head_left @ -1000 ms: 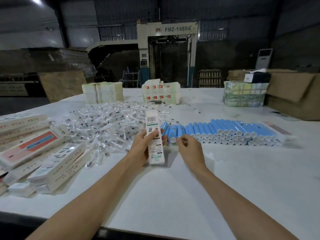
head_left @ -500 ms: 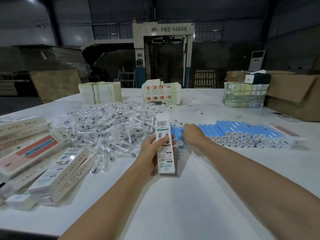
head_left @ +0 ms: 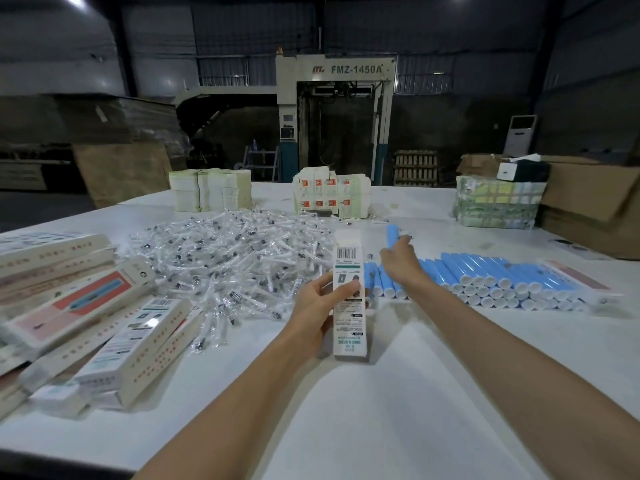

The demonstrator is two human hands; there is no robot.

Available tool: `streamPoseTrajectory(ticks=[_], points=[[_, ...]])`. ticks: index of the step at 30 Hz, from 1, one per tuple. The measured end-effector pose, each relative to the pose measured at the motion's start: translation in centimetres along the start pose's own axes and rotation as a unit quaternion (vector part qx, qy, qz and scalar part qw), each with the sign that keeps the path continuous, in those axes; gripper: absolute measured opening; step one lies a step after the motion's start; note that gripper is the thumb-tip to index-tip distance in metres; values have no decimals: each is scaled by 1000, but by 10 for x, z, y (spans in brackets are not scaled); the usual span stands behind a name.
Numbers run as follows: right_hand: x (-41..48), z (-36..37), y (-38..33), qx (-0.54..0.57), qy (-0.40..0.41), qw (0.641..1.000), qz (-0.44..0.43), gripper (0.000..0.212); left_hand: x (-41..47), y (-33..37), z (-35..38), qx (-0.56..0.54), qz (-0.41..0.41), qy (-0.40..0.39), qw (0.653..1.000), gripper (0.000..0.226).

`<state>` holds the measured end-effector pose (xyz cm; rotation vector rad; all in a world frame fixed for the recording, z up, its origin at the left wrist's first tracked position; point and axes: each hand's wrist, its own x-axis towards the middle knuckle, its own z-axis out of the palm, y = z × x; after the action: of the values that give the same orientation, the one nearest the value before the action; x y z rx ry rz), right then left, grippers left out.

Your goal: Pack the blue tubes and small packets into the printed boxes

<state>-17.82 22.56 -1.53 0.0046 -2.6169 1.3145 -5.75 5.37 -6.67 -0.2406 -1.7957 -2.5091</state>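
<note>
Now the right hand has one tube lifted off the row, where half a second ago it was only reaching in among them. The pick is made, so I judge the next step is to feed the tube into the box. The fingers curl round the tube's lower part, and its upper end stands clear above the knuckles, just right of the box top. The left hand grips the box round its middle as before and holds it on end on the table. Whether the top flap is open I cannot tell. Right of the box lies the row of tubes. Left of it is the heap of packets, and farther left are the stacked boxes.
</note>
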Motion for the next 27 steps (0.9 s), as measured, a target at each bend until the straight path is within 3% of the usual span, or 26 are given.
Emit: streamPoseTrajectory(ticks=[2,5,7,12,19,24,27], points=[[-12,-20,0,156,28,987,-14,32,-2,1,2,3,2,-9,1000,45],[-35,-61,-10,410,20,911,-45,22,-4,2,7,23,9,-33,999,44],[-50,-83,-21,466,-4,879,-102,23,-7,3,12,34,11,-48,998,47],[-65,-94,-53,406,-10,890,-208,24,-12,6,18,44,12,-64,997,53],[-57,-88,-47,173,-10,973,-150,30,-15,3,18,64,20,-64,996,53],[-55,-96,-46,121,-84,970,-195,67,-17,2,20,93,38,-72,992,52],[-57,-93,-50,71,-119,971,-195,71,-16,1,19,114,46,-74,990,52]])
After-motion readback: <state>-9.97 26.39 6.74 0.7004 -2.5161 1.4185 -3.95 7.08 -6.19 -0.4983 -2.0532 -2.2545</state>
